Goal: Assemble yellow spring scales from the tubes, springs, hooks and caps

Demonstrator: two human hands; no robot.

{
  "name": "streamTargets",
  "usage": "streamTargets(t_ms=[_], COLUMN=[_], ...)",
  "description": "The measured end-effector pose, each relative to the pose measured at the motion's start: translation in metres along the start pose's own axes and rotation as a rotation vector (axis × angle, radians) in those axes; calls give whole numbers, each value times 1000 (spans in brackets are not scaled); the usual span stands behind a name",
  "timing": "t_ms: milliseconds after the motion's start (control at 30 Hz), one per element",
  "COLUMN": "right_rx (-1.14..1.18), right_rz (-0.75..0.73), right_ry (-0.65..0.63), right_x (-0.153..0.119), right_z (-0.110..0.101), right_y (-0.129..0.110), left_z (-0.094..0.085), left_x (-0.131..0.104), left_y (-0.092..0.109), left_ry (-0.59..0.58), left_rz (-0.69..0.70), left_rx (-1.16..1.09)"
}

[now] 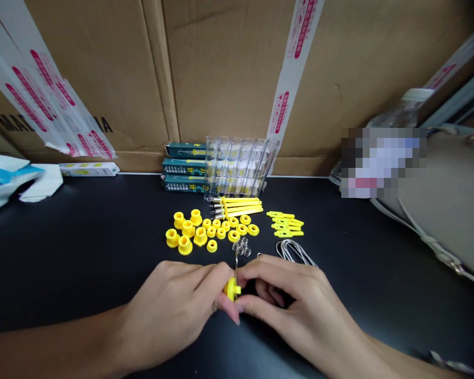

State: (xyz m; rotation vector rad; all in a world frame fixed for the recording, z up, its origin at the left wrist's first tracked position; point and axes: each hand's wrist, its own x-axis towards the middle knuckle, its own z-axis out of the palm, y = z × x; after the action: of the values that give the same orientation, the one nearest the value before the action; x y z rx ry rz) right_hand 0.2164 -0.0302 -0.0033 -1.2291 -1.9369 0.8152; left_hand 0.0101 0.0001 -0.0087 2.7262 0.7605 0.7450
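Note:
My left hand (pixel 181 305) is closed around a yellow plastic part (pixel 231 289) with a round flange and a small tip facing right. Against that tip, my right hand (pixel 292 300) pinches a thin metal wire piece (pixel 237 266) between thumb and fingers; its lower end is hidden. Beyond the hands lie several yellow flanged caps (pixel 185 245), several yellow rings (pixel 242 229) and small metal rings (pixel 242 246). Silver wire hooks (pixel 294 251) rest just past my right hand, with flat yellow pieces (pixel 287 224) behind them.
Yellow rods with metal ends (pixel 240 208) lie before upright clear tubes (pixel 237 166) and stacked green boxes (pixel 185 167). A cardboard box (pixel 229 68) forms the back. Plastic packaging (pixel 23 179) sits left; a bottle (pixel 395 116) and a bag (pixel 450 205) stand right.

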Motion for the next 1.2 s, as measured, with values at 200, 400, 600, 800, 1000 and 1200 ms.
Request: streamTargets(t_ms=[200,400,600,800,1000,1200], right_rx=[155,387,621,588,654,659], right_rz=[150,238,391,369,430,405], right_ry=[-52,-193,-269,-381,-322,-351], right_x=[1,3,5,1,4,5], right_z=[0,-3,-3,6,4,3], right_y=[-2,-10,-10,-5,-8,-11], left_z=[-2,-3,-2,-3,-3,0], left_x=[2,1,0,-2,4,4], left_y=[-1,-1,-1,-2,1,4], left_ry=[-30,-53,0,2,40,60], left_rz=[-47,-60,-38,3,13,-53], left_rx=[36,17,-32,18,80,198])
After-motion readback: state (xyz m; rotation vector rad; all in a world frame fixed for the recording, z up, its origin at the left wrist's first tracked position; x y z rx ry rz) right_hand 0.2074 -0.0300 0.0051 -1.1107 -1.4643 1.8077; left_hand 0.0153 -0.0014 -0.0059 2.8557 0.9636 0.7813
